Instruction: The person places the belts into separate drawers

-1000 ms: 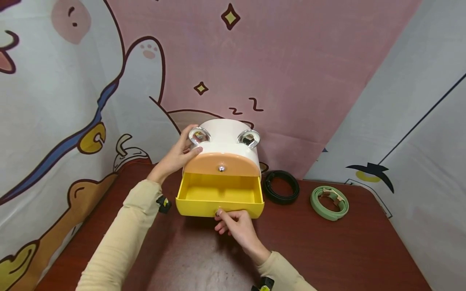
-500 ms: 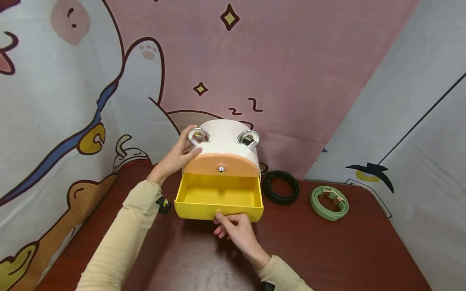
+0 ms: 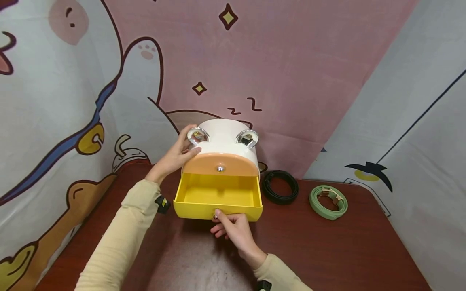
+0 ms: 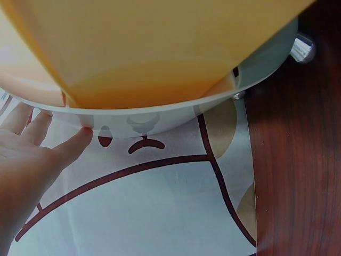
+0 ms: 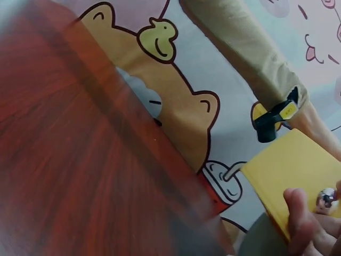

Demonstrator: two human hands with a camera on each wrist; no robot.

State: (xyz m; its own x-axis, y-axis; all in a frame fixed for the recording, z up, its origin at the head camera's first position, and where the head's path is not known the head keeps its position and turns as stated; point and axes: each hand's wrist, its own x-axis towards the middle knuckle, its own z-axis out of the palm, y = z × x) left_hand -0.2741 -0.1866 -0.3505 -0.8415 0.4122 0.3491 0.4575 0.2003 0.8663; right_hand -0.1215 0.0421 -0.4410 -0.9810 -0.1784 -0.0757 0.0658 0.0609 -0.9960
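A white box with two silver ring-shaped eyes (image 3: 247, 138), a desktop drawer organizer (image 3: 223, 137), stands at the back of the table. Its orange upper drawer (image 3: 204, 165) is in, and its yellow lower drawer (image 3: 196, 210) is pulled out with a bare inside. My left hand (image 3: 174, 157) rests on the organizer's upper left side, beside one eye. In the left wrist view, straight fingers (image 4: 72, 146) press the white shell. My right hand (image 3: 236, 234) pinches the lower drawer's silver knob (image 5: 326, 200), which the right wrist view shows at thumb and fingers.
Right of the organizer lie a coiled black belt (image 3: 269, 194) and a coiled green belt (image 3: 316, 207) with a gold-coloured buckle. The dark red-brown table (image 3: 327, 250) extends to the front. A cartoon-printed cloth (image 3: 291, 72) hangs behind and along the sides.
The yellow drawer has come slightly further out between one second and half a second ago, with my right hand on its knob. My left hand has stayed on the organizer.
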